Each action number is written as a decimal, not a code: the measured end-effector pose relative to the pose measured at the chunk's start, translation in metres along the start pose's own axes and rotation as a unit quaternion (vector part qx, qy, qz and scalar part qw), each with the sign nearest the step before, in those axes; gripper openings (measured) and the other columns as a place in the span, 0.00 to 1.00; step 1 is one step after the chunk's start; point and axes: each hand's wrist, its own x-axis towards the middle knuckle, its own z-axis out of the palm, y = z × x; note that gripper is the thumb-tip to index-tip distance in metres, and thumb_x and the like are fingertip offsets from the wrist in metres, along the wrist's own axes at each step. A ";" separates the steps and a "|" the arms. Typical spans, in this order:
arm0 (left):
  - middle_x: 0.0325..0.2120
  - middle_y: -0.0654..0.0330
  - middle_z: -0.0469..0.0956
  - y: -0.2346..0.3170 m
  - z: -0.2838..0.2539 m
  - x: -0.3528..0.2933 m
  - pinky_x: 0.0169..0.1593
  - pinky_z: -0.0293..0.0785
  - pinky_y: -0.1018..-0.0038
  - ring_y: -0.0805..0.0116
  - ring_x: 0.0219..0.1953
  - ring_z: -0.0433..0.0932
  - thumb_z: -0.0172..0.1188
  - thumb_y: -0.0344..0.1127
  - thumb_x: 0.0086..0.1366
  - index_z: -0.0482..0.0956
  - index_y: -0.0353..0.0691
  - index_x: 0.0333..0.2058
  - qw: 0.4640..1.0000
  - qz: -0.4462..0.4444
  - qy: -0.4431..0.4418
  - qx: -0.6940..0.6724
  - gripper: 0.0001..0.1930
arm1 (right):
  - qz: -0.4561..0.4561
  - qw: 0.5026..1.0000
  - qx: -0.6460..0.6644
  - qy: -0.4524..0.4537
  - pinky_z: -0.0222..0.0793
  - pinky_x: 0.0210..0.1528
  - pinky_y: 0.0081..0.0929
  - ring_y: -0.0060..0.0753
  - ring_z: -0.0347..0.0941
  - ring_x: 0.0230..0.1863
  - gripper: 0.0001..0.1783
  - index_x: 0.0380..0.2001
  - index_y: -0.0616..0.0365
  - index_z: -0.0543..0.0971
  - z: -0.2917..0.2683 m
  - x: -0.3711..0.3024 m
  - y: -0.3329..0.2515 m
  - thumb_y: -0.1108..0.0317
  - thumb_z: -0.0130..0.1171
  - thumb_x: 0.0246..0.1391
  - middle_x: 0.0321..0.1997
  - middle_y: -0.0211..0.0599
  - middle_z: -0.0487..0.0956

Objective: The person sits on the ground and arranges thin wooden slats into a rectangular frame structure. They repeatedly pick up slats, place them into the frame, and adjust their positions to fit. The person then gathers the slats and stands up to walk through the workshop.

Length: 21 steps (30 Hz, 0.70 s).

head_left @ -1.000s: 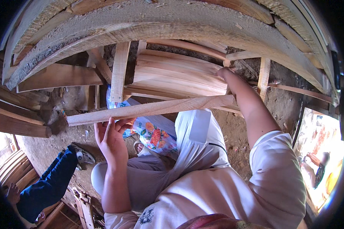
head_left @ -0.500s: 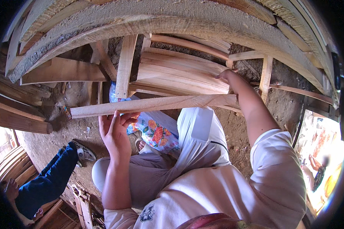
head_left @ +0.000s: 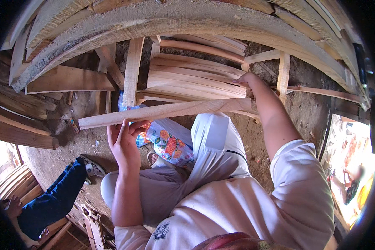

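A long, pale wooden strip (head_left: pixel 171 111) lies tilted across in front of me, its right end slightly higher. My left hand (head_left: pixel 125 135) grips it near its left end from the near side, the fingers partly hidden by the wood. Beyond it, a layered stack of light wooden slats (head_left: pixel 191 89) rests within a rough wooden frame (head_left: pixel 134 71). My right hand (head_left: pixel 248 79) reaches to the stack's right end, with its fingers closed at the end of one slat. The far fingers are small and hard to make out.
A thick curved timber (head_left: pixel 187 23) arches across the far side. Curved boards (head_left: pixel 21 129) lie at the left. Another person's leg in blue trousers (head_left: pixel 56 193) shows at lower left, above a wooden structure (head_left: pixel 93 225). Flowered cloth (head_left: pixel 168 141) lies by my knee.
The view has shifted slightly. My right hand has closed in on a slat at the stack's right end, and a gap shows along that slat. My left hand keeps the strip nearly still.
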 end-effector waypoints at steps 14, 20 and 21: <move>0.46 0.48 0.78 -0.007 0.012 0.012 0.39 0.81 0.63 0.48 0.41 0.86 0.49 0.28 0.73 0.63 0.36 0.52 0.998 0.023 -0.057 -0.024 0.11 | -0.236 0.939 0.045 -0.248 0.73 0.36 0.34 0.28 0.81 0.33 0.13 0.30 0.61 0.81 -0.077 -0.174 -0.022 0.62 0.70 0.55 0.29 0.33 0.84; 0.47 0.47 0.76 0.003 0.010 0.000 0.38 0.82 0.66 0.50 0.40 0.86 0.47 0.27 0.75 0.61 0.36 0.52 0.997 0.043 -0.058 -0.019 0.11 | -0.403 0.910 -0.096 0.006 0.68 0.27 0.32 0.27 0.75 0.23 0.08 0.24 0.58 0.77 -0.128 -0.329 0.028 0.73 0.69 0.48 0.26 0.35 0.82; 0.47 0.47 0.77 0.002 0.009 -0.001 0.38 0.82 0.65 0.49 0.41 0.86 0.48 0.28 0.74 0.62 0.36 0.51 0.997 0.050 -0.056 -0.016 0.10 | -0.382 0.905 -0.161 0.094 0.68 0.27 0.30 0.28 0.75 0.23 0.07 0.27 0.58 0.78 -0.132 -0.342 0.044 0.75 0.68 0.48 0.25 0.34 0.82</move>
